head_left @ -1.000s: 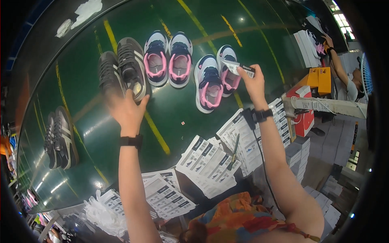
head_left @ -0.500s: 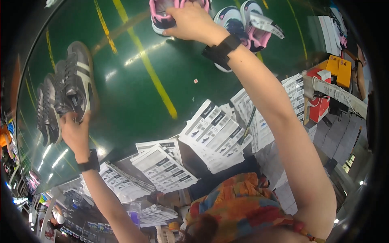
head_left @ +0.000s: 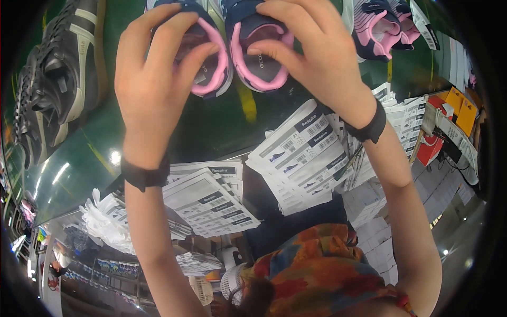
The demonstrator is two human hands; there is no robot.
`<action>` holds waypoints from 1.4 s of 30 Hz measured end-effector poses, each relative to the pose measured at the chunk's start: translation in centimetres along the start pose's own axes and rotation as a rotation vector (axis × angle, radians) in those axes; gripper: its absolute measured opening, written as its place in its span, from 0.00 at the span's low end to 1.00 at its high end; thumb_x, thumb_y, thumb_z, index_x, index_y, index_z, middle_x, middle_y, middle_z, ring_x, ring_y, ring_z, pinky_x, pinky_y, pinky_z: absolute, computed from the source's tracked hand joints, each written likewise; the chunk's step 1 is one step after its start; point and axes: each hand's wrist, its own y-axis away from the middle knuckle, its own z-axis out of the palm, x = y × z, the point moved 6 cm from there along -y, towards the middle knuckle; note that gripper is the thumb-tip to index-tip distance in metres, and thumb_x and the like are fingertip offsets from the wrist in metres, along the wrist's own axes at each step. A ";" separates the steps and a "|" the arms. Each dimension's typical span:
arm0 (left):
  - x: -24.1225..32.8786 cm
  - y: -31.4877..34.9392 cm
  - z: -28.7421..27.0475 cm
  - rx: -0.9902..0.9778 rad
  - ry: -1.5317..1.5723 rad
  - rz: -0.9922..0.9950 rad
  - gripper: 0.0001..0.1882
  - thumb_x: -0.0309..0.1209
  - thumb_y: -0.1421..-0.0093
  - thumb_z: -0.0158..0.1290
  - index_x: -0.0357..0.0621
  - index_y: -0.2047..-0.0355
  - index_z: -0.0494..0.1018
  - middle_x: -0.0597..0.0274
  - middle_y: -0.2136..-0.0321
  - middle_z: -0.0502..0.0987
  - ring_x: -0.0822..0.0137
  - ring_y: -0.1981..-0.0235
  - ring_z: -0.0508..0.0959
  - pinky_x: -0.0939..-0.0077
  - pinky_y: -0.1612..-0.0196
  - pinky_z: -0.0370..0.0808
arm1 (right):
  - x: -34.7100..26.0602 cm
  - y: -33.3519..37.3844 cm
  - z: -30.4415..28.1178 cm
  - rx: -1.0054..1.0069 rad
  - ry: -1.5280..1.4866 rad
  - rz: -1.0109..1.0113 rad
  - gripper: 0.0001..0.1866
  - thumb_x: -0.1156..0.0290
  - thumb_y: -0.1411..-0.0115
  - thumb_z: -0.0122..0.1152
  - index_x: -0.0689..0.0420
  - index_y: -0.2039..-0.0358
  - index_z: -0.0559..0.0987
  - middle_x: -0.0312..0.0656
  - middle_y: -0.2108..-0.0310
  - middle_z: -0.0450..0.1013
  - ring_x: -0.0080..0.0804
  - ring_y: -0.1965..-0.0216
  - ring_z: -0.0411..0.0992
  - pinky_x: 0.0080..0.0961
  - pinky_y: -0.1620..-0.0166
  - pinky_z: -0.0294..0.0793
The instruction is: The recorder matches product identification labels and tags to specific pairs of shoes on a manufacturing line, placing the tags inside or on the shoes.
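Note:
Two navy sneakers with pink collar linings stand side by side on the green table at the top of the view. My left hand (head_left: pixel 150 68) grips the left sneaker (head_left: pixel 219 74), its fingers over the upper and its thumb inside the opening. On the right sneaker (head_left: pixel 264 82), my right hand (head_left: pixel 319 50) has its fingers curled over the tongue area and its thumb in the opening. Both toes run out of view. Several dark grey sneakers (head_left: pixel 66 79) with light stripes stand close together to the left.
Another pair of navy and pink sneakers (head_left: pixel 383 31), with a paper tag (head_left: pixel 425 26), stands at the upper right. Fanned stacks of printed label sheets (head_left: pixel 301 153) lie along the near table edge. An orange-yellow box (head_left: pixel 459 108) and a white power strip (head_left: pixel 458 140) are at the right.
My left hand has left the grey sneakers and come over to the left navy sneaker. The sneaker pair under my right hand now appears lower and nearer, and the view has shifted.

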 end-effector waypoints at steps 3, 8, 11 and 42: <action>0.0 -1.5 0.5 -0.003 0.011 0.086 0.13 0.23 0.48 0.67 0.41 0.62 0.80 0.60 0.61 0.82 0.65 0.64 0.81 0.76 0.63 0.78 | 0.2 0.2 -0.1 0.108 0.078 -0.377 0.18 0.74 0.58 0.73 0.59 0.64 0.80 0.46 0.71 0.76 0.46 0.70 0.75 0.35 0.61 0.77; -1.1 -3.6 -0.4 -0.022 0.277 -0.262 0.03 0.19 0.40 0.59 0.33 0.65 0.81 0.66 0.71 0.82 0.80 0.70 0.76 0.89 0.65 0.71 | 0.6 -3.9 -0.8 -0.106 -0.377 -0.010 0.06 0.76 0.48 0.67 0.60 0.68 0.81 0.44 0.73 0.77 0.42 0.72 0.76 0.29 0.68 0.74; 0.6 -4.0 -2.2 -0.128 0.390 -0.624 0.06 0.22 0.39 0.60 0.31 0.63 0.81 0.65 0.71 0.82 0.80 0.69 0.76 0.88 0.62 0.72 | -1.5 -6.4 -3.5 -0.396 -0.529 0.365 0.07 0.71 0.39 0.63 0.62 0.64 0.81 0.48 0.75 0.78 0.45 0.74 0.77 0.32 0.68 0.75; 0.4 4.0 -2.9 -0.020 0.960 -1.056 0.33 0.18 0.45 0.55 0.34 0.37 0.65 0.48 0.48 0.77 0.63 0.56 0.81 0.74 0.52 0.77 | 2.5 8.1 -6.1 -0.014 -1.145 0.908 0.30 0.84 0.43 0.56 0.61 0.38 0.68 0.45 0.41 0.70 0.28 0.43 0.70 0.26 0.43 0.71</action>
